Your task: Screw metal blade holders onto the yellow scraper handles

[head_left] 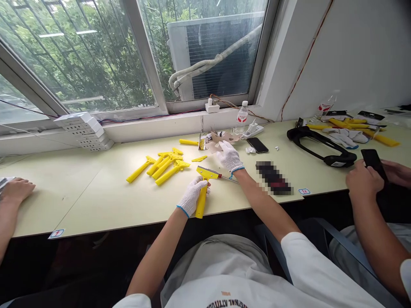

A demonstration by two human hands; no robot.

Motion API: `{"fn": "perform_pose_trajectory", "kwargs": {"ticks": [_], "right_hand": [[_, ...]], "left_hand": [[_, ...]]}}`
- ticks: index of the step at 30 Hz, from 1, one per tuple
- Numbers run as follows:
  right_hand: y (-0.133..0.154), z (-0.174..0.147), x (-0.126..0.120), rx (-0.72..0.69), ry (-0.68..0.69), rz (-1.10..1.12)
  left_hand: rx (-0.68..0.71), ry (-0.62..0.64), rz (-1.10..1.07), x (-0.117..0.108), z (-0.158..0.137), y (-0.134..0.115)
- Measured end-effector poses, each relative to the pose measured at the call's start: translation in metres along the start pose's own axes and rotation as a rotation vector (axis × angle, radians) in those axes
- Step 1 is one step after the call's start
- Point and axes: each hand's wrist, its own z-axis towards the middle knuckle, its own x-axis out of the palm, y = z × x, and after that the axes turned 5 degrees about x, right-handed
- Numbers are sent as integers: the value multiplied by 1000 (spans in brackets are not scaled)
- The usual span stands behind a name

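Note:
My left hand (193,194), in a white knit glove, is closed round the handle of a yellow scraper (201,203) near the table's front edge. A metal strip runs along the scraper's head. Beside that head lies a thin metal rod with a red collar (220,176), partly under my right wrist. My right hand (229,156), also gloved, reaches to crumpled brown paper (221,137) with small metal pieces; its fingers are bent together, and what they pinch is hidden. Several yellow scraper handles (165,164) lie to the left. A small yellow piece (199,158) lies nearer, and another yellow scraper (189,141) behind.
A bottle (242,115), a phone (257,145) and an earbud case (250,150) stand or lie behind my right hand. A blurred dark item (273,177) and a black headset frame (321,147) are to the right. White boxes (85,130) sit left; other people's hands flank me.

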Motion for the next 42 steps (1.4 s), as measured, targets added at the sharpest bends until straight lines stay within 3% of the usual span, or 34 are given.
{"fn": "perform_pose_trajectory", "kwargs": {"ticks": [4, 11, 14, 20, 27, 29, 32, 37, 42], "right_hand": [[13, -8, 6, -36, -7, -162], [31, -15, 17, -28, -30, -250], [32, -16, 17, 59, -15, -180], [27, -15, 13, 172, -57, -59], [17, -9, 8, 140, 1, 451], [17, -10, 8, 144, 9, 470], [18, -10, 8, 135, 0, 327], [13, -5, 5, 143, -29, 222], [-2, -1, -1, 106, 31, 493]], "left_hand": [[18, -15, -30, -1, 2, 2], [30, -70, -42, -3, 2, 4], [35, -83, -35, -3, 0, 0], [208, -173, -159, -9, -2, -23], [388, -377, -189, -11, -2, -37], [461, -460, -191, -8, -1, -34], [527, -525, -214, -5, 2, -30], [607, -427, -329, -4, 4, -31], [625, -280, -386, -1, 3, -25]]}}
